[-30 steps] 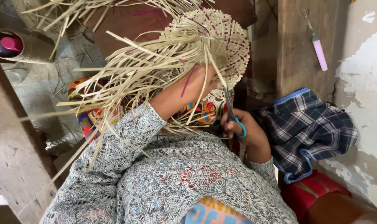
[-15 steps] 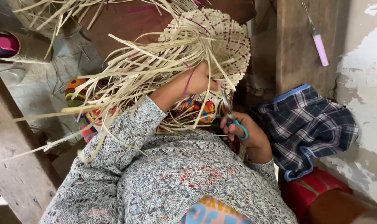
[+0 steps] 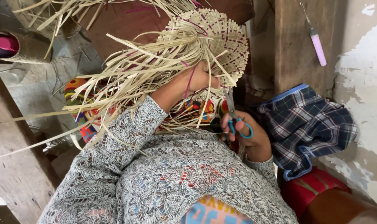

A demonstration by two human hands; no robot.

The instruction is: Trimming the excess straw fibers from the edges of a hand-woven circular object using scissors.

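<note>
Nearest, the right hand (image 3: 248, 137) has its fingers curled through the blue loops of a pair of scissors (image 3: 234, 116), blades pointing up from the fingertips. Just beyond them, the left hand (image 3: 201, 79) closes around loose straw strips, gripping the woven straw piece (image 3: 213, 41), whose round plaited part sits above the knuckles. A plaid cloth (image 3: 308, 128) lies right of the scissor fingers; farther off, a pink-handled tool (image 3: 317, 43) hangs on the wooden post (image 3: 292, 49).
</note>
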